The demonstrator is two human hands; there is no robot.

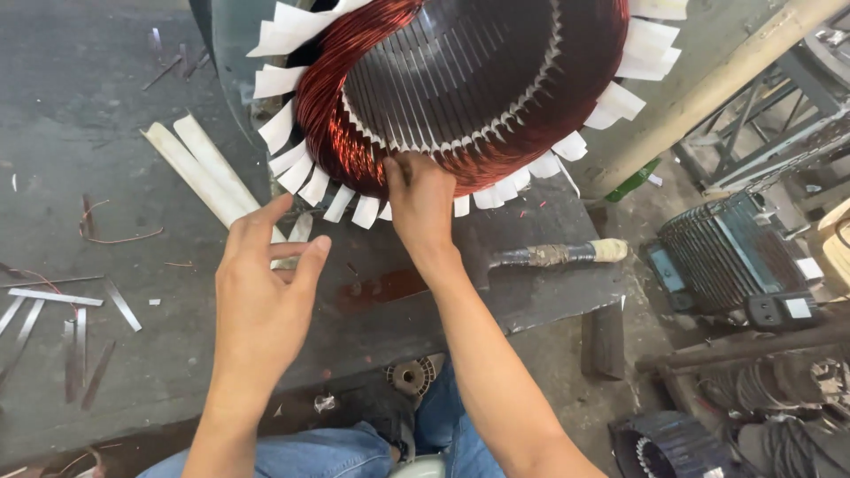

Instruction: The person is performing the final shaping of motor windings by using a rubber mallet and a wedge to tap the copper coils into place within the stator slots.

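On the dark grey worktop (106, 133), a large motor stator (469, 88) is lying with its open bore facing the camera, filling the upper middle and running off the top edge. Copper windings (341, 115) are bulging around its near rim, and white insulation paper tabs (292, 173) are sticking out all around them like a collar. To the left of the stator the worktop is offering open room, with only loose white paper strips (199, 168), a stray copper wire (115, 237) and thin metal slivers (53, 296) lying scattered there. To the right the worktop is ending at an edge just past a hammer (558, 255) with a taped handle; beyond that edge a green finned motor housing (722, 252) and other clutter are crowding the floor.

The right hand (423, 199) is reaching up to the bottom of the stator rim, its fingers (396, 173) curled and pressing against the copper windings between the paper tabs. The left hand (261, 283) is hovering lower and to the left, clear of the stator, with thumb and forefinger pinching the end of a white paper strip (285, 258) and the other fingers loosely spread. Blue jeans (336, 451) are showing at the bottom edge.
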